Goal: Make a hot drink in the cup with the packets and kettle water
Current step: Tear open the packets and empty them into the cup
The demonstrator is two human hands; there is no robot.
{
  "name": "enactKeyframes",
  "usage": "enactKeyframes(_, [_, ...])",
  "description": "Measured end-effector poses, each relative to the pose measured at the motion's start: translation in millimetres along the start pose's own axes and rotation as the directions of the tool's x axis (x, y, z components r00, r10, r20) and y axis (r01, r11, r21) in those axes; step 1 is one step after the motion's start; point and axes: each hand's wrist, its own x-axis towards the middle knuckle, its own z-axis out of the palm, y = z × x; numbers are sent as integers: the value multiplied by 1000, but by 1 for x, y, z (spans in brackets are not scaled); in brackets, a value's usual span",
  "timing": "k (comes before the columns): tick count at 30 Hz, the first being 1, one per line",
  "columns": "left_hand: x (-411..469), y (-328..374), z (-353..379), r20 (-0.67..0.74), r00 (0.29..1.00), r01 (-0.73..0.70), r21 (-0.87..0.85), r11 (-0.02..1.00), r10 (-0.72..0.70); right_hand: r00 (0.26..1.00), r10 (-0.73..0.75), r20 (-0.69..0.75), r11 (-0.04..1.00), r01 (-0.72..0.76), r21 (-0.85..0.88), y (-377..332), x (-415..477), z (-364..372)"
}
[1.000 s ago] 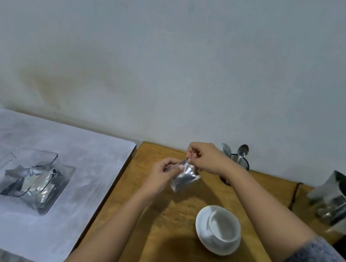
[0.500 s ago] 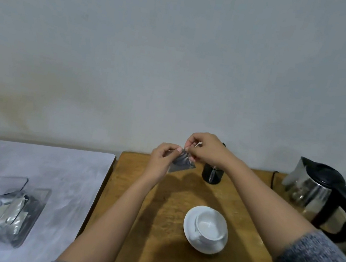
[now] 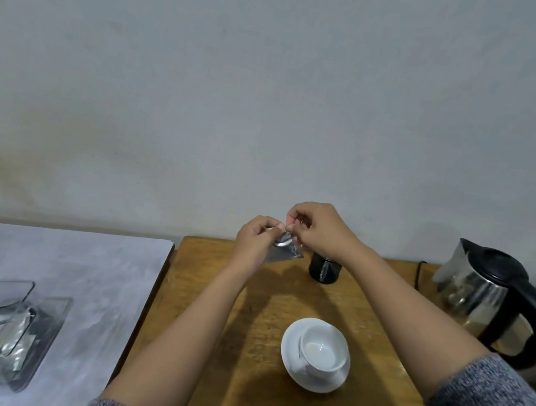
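Note:
A small silver foil packet (image 3: 283, 253) is held up over the far part of the wooden table (image 3: 233, 387). My left hand (image 3: 254, 242) grips its left side and my right hand (image 3: 315, 226) pinches its top edge, fingertips of both hands nearly touching. A white cup (image 3: 321, 351) stands on a white saucer (image 3: 290, 354) nearer to me, with a little pale content at its bottom. The steel kettle (image 3: 481, 294) with black lid and handle stands at the right edge.
A dark holder (image 3: 324, 271) stands behind my right wrist. A clear glass dish (image 3: 43, 343) holding several more silver packets sits on the white surface (image 3: 79, 262) to the left. A wall rises close behind the table.
The view has swung right and down, so the dish has slid toward the left edge and the kettle has come fully into view. Both hands kept hold of the packet, now lifted higher in front of the wall.

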Motion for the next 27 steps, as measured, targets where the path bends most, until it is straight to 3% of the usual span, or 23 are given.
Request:
enactKeyframes(10, [2, 8, -4, -9, 997, 70, -64, 995, -71, 969, -243, -43, 955, 231, -187, 2, -1, 5])
enactKeyframes(15, [4, 10, -15, -58, 994, 86, -133, 987, -94, 944, -328, 44, 905, 327, -272, -8, -8, 13])
enactKeyframes(27, [19, -5, -46, -179, 978, 72, -180, 981, -104, 901, -414, 129, 897, 428, -113, -8, -17, 35])
